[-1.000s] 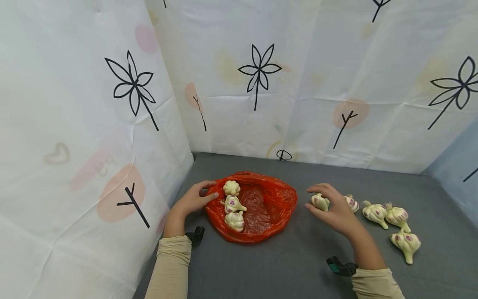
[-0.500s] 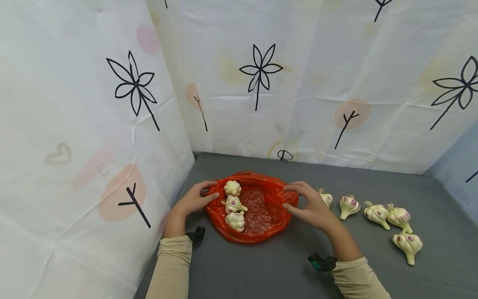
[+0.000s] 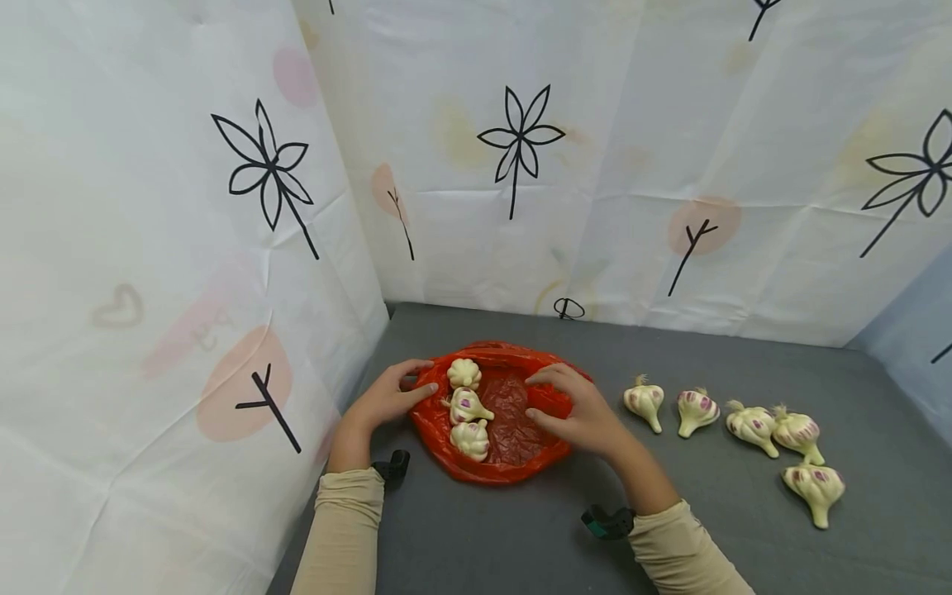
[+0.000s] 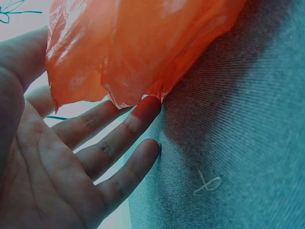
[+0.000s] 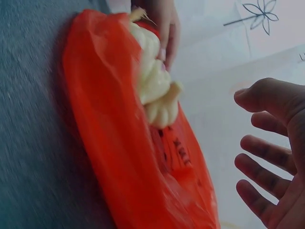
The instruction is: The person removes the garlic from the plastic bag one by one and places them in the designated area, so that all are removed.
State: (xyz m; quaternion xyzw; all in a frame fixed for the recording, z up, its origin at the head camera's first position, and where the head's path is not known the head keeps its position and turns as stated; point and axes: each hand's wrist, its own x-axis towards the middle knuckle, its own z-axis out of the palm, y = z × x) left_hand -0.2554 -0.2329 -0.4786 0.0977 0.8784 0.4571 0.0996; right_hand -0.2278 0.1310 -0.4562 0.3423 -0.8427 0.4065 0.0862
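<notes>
A red plastic bag (image 3: 513, 473) lies with its mouth spread wide on the grey table. Inside its left part three garlic bulbs (image 3: 468, 405) sit in a column, also visible in the right wrist view as pale bulbs (image 5: 159, 90). My left hand (image 3: 383, 401) holds the bag's left rim, thumb on the inner side and fingers outside; the left wrist view has the thin plastic (image 4: 138, 47) over the fingertips. Over the right part of the bag hovers my right hand (image 3: 583, 413), fingers spread and nothing in them, as the right wrist view confirms.
To the right of the bag, several more garlic bulbs lie on the table: one nearest (image 3: 643, 401), one beside it (image 3: 696, 410), a touching pair (image 3: 751, 425), and one in front (image 3: 816, 489). A patterned white cloth (image 3: 461, 264) borders the table at the back and left.
My right hand has moved left from beside the nearest loose garlic bulb to over the bag, uncovering that bulb. The left hand stays at the bag's rim.
</notes>
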